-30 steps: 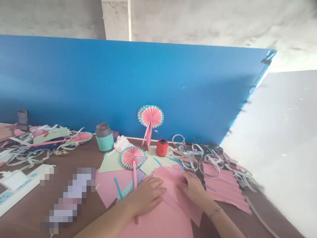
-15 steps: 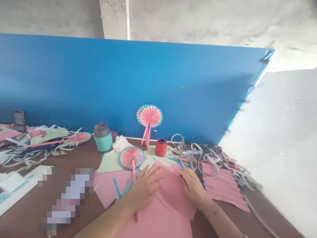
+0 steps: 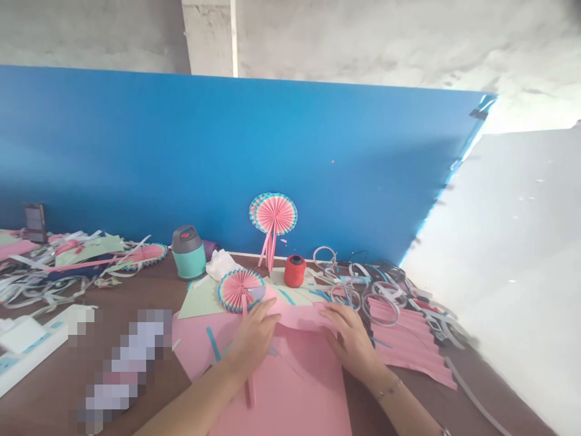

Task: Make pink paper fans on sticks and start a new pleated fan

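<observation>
My left hand (image 3: 258,332) and my right hand (image 3: 350,338) are closed on opposite ends of a pink sheet of paper (image 3: 299,317). Its near edge is lifted and bowed above a larger pink sheet (image 3: 295,399) lying on the table. Left of the left hand's fingers lies a round pleated paper fan (image 3: 238,289), pink with a blue-and-white rim. Its long pink strip handle (image 3: 251,393) passes partly under my left wrist. A red spool-like thing (image 3: 295,272) stands just beyond the lifted sheet.
A pleated fan (image 3: 275,213) leans against the blue partition (image 3: 181,151). At the back left stands a teal container with a grey lid (image 3: 189,257). Rolled strips (image 3: 384,303) and corrugated pink paper (image 3: 413,342) crowd the right. A power strip (image 3: 49,330) lies left.
Both hands were resting on the pink sheet; now their fingers grip its ends, and its near side has come up off the table. My left hand has shifted slightly left.
</observation>
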`<state>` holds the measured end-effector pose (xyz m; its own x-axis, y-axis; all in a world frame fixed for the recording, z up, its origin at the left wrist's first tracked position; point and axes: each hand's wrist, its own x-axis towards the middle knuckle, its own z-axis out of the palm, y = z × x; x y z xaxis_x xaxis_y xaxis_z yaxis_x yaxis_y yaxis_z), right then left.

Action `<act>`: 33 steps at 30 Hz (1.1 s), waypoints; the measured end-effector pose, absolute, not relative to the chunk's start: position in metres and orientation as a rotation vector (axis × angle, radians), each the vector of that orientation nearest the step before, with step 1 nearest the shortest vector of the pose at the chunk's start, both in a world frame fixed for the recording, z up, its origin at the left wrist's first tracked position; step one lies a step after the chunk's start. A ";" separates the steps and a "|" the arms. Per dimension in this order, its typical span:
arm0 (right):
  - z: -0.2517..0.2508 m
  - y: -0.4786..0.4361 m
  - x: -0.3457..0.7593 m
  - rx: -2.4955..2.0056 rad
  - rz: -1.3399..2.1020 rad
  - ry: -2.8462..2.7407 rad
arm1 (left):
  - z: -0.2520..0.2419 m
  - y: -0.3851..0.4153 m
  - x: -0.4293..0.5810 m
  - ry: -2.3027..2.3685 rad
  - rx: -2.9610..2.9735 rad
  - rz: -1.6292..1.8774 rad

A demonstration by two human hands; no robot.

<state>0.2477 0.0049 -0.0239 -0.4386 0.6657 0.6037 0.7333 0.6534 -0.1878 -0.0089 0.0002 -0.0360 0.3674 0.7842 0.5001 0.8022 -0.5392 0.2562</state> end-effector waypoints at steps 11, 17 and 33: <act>-0.020 -0.003 0.234 -1.305 0.026 -2.469 | -0.018 -0.001 -0.007 -1.791 -2.652 -0.714; -0.030 0.003 0.238 -1.302 -0.040 -2.467 | -0.016 0.000 -0.010 -1.837 -2.685 -0.720; -0.039 0.007 0.241 -1.290 0.154 -2.324 | -0.013 0.005 -0.020 -1.990 -2.692 -0.617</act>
<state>0.2412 0.0072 -0.0388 -0.4442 0.8249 0.3497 0.7716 0.5506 -0.3185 -0.0199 0.0054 -0.0132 0.2637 0.9558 0.1299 0.8615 -0.2939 0.4140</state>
